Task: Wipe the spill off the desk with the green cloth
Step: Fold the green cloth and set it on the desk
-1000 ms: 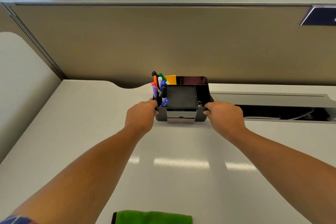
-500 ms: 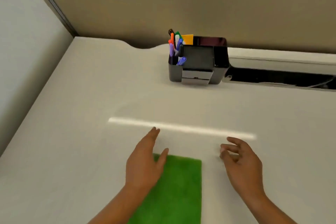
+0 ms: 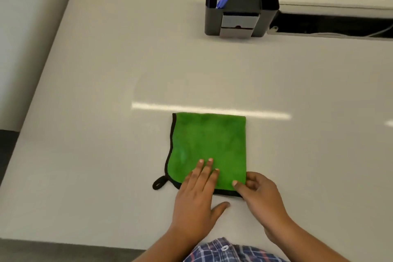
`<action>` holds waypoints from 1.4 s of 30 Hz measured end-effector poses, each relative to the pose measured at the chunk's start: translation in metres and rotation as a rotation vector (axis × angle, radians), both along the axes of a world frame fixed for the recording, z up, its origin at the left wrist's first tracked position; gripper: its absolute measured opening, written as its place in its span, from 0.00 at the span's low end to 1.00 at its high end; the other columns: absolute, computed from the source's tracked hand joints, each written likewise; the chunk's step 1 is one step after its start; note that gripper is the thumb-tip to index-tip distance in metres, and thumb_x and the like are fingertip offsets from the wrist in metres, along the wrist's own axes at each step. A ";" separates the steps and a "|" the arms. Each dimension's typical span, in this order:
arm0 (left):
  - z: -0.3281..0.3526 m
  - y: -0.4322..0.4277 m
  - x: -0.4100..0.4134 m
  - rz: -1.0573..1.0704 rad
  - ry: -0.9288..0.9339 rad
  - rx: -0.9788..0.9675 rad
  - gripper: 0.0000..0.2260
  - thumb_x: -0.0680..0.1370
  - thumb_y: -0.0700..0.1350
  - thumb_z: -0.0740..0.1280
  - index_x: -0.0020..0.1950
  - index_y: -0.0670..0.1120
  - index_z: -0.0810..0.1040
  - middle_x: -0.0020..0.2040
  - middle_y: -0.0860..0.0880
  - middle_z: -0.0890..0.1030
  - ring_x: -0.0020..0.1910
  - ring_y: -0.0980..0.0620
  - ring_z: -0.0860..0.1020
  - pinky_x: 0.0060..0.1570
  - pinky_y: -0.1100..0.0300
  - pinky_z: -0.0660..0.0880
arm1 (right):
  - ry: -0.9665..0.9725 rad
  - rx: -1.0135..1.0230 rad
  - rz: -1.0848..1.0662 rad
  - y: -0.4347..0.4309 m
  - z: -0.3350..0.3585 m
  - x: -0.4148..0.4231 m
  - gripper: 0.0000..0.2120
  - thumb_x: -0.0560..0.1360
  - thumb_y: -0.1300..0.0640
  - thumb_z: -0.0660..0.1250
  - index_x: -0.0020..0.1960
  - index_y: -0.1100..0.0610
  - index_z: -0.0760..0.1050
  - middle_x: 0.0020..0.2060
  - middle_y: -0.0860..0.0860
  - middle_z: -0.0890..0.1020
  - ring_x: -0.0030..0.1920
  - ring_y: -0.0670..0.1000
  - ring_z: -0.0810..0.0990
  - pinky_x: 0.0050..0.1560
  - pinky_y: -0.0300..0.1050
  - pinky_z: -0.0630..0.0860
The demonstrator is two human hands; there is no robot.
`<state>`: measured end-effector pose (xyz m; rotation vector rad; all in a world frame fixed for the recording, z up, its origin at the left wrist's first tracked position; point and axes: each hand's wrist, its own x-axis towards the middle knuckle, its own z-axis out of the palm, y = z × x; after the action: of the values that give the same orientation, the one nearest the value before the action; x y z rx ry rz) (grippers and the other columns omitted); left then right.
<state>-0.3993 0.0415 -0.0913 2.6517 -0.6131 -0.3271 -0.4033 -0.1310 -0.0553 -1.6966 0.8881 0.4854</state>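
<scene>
A folded green cloth with a black hem and a small black loop lies flat on the white desk, near the front edge. My left hand rests palm down on the cloth's near part, fingers spread. My right hand pinches the cloth's near right corner between thumb and fingers. I cannot make out any spill on the glossy desk surface.
A black desk organiser with several coloured pens stands at the back of the desk. To its right runs a dark cable slot. A beige partition wall closes the back. The desk's front edge is just under my wrists.
Both hands left the organiser and drew back to the cloth. My left hand now lies flat on it and my right hand has taken its near right corner. The view tilted downward.
</scene>
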 end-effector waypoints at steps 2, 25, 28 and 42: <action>0.000 0.002 0.000 -0.020 -0.003 0.021 0.33 0.72 0.66 0.63 0.72 0.49 0.66 0.77 0.49 0.61 0.77 0.49 0.54 0.71 0.52 0.59 | -0.015 0.080 -0.080 0.010 0.005 0.004 0.06 0.74 0.57 0.75 0.51 0.53 0.82 0.41 0.47 0.88 0.43 0.45 0.87 0.49 0.45 0.80; 0.108 -0.033 0.062 -0.061 -0.183 -0.294 0.18 0.70 0.44 0.72 0.58 0.54 0.79 0.48 0.58 0.84 0.43 0.56 0.82 0.39 0.64 0.77 | -0.421 0.349 -0.544 -0.096 0.130 -0.005 0.03 0.76 0.68 0.67 0.43 0.63 0.77 0.37 0.57 0.84 0.38 0.51 0.85 0.38 0.41 0.82; 0.127 -0.079 0.073 -0.162 -0.096 -0.281 0.15 0.74 0.48 0.64 0.60 0.57 0.76 0.48 0.59 0.83 0.43 0.57 0.80 0.42 0.62 0.77 | -0.421 0.315 -0.571 -0.149 0.134 -0.013 0.04 0.76 0.67 0.67 0.44 0.62 0.78 0.38 0.57 0.85 0.38 0.51 0.85 0.38 0.41 0.82; 0.137 -0.382 0.169 -0.345 -0.440 -0.211 0.11 0.75 0.41 0.65 0.56 0.48 0.77 0.48 0.50 0.82 0.43 0.46 0.78 0.37 0.51 0.76 | -0.512 0.087 -0.585 -0.452 0.138 0.070 0.05 0.75 0.66 0.70 0.46 0.58 0.81 0.34 0.52 0.84 0.31 0.46 0.81 0.32 0.37 0.80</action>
<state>-0.2299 -0.3405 0.0457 2.4144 -1.1776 0.2290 -0.3332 -0.5828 0.0823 -1.3041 0.9058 -0.2916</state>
